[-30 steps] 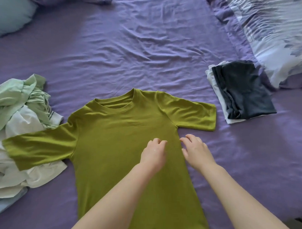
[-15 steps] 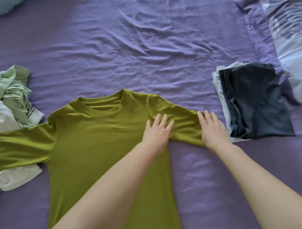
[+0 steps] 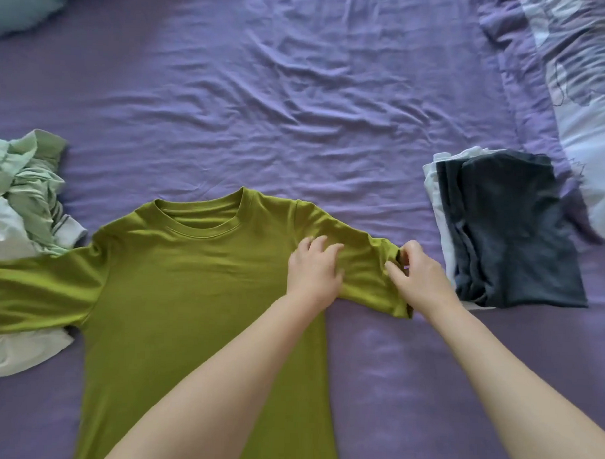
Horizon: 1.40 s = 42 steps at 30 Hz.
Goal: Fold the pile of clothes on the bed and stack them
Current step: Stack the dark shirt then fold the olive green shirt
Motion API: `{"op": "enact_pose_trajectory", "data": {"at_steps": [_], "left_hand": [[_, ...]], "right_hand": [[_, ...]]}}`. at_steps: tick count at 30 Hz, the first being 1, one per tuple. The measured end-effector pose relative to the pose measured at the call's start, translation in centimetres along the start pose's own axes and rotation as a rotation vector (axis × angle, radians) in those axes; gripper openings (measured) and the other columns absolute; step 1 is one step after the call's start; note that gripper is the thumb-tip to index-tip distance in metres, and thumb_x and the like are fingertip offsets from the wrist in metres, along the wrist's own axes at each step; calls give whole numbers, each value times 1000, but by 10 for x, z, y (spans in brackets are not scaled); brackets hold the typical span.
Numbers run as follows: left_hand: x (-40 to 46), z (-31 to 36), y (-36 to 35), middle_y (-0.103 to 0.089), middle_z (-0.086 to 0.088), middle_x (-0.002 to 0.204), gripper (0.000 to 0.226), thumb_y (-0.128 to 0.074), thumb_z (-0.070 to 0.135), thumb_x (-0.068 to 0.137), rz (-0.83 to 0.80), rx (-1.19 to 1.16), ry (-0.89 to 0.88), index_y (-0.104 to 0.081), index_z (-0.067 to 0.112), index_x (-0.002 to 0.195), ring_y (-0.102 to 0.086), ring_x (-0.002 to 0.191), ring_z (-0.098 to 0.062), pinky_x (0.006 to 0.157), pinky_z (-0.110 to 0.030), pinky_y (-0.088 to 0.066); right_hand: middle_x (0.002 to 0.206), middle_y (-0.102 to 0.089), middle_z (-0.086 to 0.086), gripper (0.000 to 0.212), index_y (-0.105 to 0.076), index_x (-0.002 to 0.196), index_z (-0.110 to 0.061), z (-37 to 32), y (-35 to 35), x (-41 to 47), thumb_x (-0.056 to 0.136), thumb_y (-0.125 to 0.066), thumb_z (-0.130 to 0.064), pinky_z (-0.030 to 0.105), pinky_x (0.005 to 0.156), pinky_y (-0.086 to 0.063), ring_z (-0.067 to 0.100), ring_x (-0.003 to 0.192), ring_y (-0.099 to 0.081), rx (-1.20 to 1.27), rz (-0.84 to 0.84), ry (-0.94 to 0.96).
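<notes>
Green T-shirt (image 3: 189,287) lying flat, front up, on purple bed (image 3: 298,109). We are pressing left hand (image 3: 315,269), fingers spread, on its sleeve near armpit; right hand (image 3: 418,274) pinching sleeve cuff. Folded stack (image 3: 510,226), dark garment on top of white, sitting just right of sleeve. Unfolded pile (image 3: 24,212) lying at left, partly under other sleeve.

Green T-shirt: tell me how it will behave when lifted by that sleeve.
The green T-shirt is probably floppy: its sleeve bunches under the hands, left hand and right hand. It likely drapes and unfolds if lifted. It seems light and may drag across the wrinkled purple sheet.
</notes>
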<state>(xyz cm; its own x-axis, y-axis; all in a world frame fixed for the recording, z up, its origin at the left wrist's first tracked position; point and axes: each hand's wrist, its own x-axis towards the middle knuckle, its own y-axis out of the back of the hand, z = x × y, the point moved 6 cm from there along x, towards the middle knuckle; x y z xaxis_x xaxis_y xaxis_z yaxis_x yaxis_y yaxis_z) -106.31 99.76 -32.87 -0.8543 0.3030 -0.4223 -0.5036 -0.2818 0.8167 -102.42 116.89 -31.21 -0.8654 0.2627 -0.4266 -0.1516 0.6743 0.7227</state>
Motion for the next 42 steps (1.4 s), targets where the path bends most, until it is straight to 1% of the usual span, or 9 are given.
{"op": "enact_pose_trajectory", "data": {"at_steps": [2, 5, 10, 13, 17, 23, 28, 32, 42], "left_hand": [[-12, -7, 5, -50, -4, 136, 35, -54, 30, 95, 71, -578, 125, -55, 20, 128, -44, 127, -21, 104, -34, -38], [-30, -11, -3, -58, -1, 113, 36, -41, 48, 97, -199, -1420, 450, -57, 24, 117, -58, 94, -15, 75, -32, -50], [-37, -56, 10, -69, -3, 96, 66, -28, 67, 91, -228, -1725, 548, -62, 16, 116, -64, 82, -18, 68, -32, -54], [-39, -89, 16, -66, -11, 113, 46, -52, 42, 95, -138, -1629, 574, -59, 5, 121, -63, 103, -28, 92, -47, -50], [-39, -118, 19, -63, -15, 120, 36, -59, 1, 90, 22, -1200, 527, -52, 4, 125, -61, 107, -26, 99, -42, -46], [-46, -136, 40, -61, -4, 125, 38, -49, 9, 96, 264, -972, 402, -51, 14, 133, -55, 115, -18, 101, -28, -41], [-59, -169, 45, -58, -7, 124, 45, -46, 12, 96, 249, -913, 488, -41, 19, 141, -55, 113, -23, 100, -35, -43], [-74, -186, 39, -55, -7, 123, 50, -47, 14, 95, 127, -1001, 536, -37, 20, 143, -55, 112, -24, 100, -45, -45], [-138, -280, 74, -55, 2, 108, 48, -49, 17, 94, 193, -984, 606, -40, 21, 140, -58, 100, -20, 94, -43, -49]], "right_hand": [[80, -55, 6, 20, -38, 87, -15, -17, -6, -5, 90, -57, -23, 39, 66, -36, 35, 86, -55, 30, 8, 18], [95, -62, 11, 16, -47, 101, -11, -54, -21, -10, 90, -56, -19, 39, 73, -40, 35, 94, -57, 67, 11, 69], [106, -62, 4, 9, -56, 102, -24, -116, -79, -23, 94, -52, -21, 30, 65, -52, 15, 88, -63, 463, -256, 34], [102, -62, 6, 23, -57, 91, -26, -117, -92, -24, 97, -41, -11, 35, 61, -56, 15, 80, -65, 593, -236, -35], [110, -62, 13, 28, -61, 108, -7, -95, -89, -28, 91, -40, 2, 39, 90, -47, 26, 100, -60, 248, -37, 2], [145, -38, 14, 44, -47, 136, -10, -106, -111, -50, 92, -52, -14, 40, 108, -28, 29, 136, -31, -256, 20, 262], [159, 3, 6, 57, -8, 149, -36, -107, -150, -51, 98, -26, -51, 52, 114, 1, 27, 145, 8, -690, -211, 306], [159, -2, 7, 58, -9, 149, -35, -115, -164, -53, 97, -25, -55, 59, 111, 1, 30, 145, 6, -853, -235, 235], [157, -14, 9, 53, -24, 147, -25, -225, -235, -89, 99, -33, -44, 42, 115, -17, 25, 145, -10, -598, -297, 332]]}}
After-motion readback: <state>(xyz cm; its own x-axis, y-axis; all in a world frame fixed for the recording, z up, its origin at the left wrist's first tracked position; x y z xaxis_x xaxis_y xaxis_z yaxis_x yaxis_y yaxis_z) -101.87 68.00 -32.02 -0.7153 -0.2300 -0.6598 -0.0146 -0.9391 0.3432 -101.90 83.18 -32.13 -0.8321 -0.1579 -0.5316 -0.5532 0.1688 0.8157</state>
